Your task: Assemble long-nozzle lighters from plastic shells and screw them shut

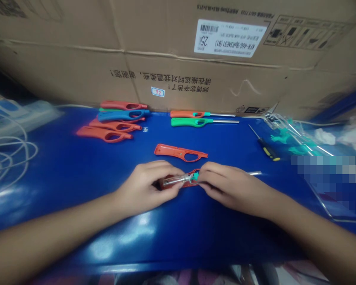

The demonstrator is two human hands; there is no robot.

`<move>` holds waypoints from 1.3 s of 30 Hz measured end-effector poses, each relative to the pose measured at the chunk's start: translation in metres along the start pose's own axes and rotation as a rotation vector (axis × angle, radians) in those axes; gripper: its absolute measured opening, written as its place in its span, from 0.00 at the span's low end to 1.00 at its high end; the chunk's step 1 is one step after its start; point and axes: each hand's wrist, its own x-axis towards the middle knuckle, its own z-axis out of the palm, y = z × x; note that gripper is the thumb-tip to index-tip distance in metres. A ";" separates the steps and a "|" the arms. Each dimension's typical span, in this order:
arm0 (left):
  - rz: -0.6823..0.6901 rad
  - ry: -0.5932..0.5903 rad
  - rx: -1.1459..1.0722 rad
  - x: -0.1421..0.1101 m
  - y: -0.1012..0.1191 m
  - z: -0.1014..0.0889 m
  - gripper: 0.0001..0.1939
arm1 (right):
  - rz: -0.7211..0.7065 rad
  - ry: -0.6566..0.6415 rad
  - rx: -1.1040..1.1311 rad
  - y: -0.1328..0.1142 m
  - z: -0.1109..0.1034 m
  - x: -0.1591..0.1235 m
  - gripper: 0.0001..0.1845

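Low over the blue table, my two hands hold a partly assembled gas lighter between them. My left hand (152,183) is closed round the handle end, with its clear fuel tank (175,180) showing between thumb and fingers. Under the tank lies an orange-red half casing (191,184). My right hand (230,186) pinches at the trigger end, beside a green trigger (195,176); its fingertips are partly hidden. A metal tube (255,173) sticks out past the right hand. Just beyond the hands rests another orange-red half casing (170,151), hollow side up.
Several red and blue casings (106,133) are piled at the back left. Two lighters with metal tubes (190,122) lie by the cardboard box (166,47). On the right are a screwdriver (267,148) and a bag of metal and green parts (293,136). White cable (26,146) coils at left.
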 end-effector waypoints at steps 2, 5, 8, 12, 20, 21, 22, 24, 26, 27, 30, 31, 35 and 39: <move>0.008 -0.003 -0.005 0.000 0.000 0.000 0.08 | 0.033 0.068 0.078 -0.001 0.001 0.001 0.07; 0.036 -0.004 -0.019 -0.001 0.001 -0.001 0.09 | 0.074 0.214 0.201 -0.002 0.002 0.003 0.05; 0.049 -0.026 -0.025 0.000 0.001 -0.002 0.10 | 0.145 0.266 0.264 -0.001 0.004 0.005 0.06; 0.047 -0.043 -0.020 -0.001 -0.001 -0.001 0.11 | 0.187 0.240 0.328 0.001 0.003 0.005 0.05; 0.045 -0.027 0.007 -0.001 -0.002 0.000 0.09 | 0.097 0.060 0.088 -0.001 0.003 0.002 0.10; 0.044 -0.028 0.005 -0.001 -0.002 0.000 0.09 | 0.104 0.067 0.091 -0.001 0.004 0.002 0.08; 0.043 -0.030 0.002 0.000 -0.002 0.000 0.09 | 0.112 0.074 0.109 -0.002 0.005 0.003 0.07; 0.043 -0.035 -0.004 0.000 -0.003 0.001 0.09 | 0.120 0.094 0.168 -0.002 0.006 0.004 0.04; 0.042 -0.040 -0.005 0.000 -0.004 0.001 0.09 | 0.119 0.120 0.226 -0.002 0.005 0.004 0.03; 0.041 -0.044 -0.008 0.000 -0.004 0.001 0.09 | 0.120 0.137 0.252 -0.001 0.005 0.005 0.03; 0.030 -0.062 -0.022 -0.001 -0.006 0.001 0.10 | 0.160 0.183 0.317 0.000 0.006 0.006 0.02; 0.025 -0.066 -0.026 -0.001 -0.006 0.001 0.10 | 0.182 0.192 0.335 0.000 0.006 0.006 0.02; 0.021 -0.067 -0.028 -0.002 -0.005 0.000 0.09 | 0.231 0.207 0.404 0.001 0.009 0.006 0.02; 0.029 -0.050 -0.012 -0.001 -0.005 0.000 0.09 | 0.216 0.230 0.465 0.003 0.010 0.008 0.05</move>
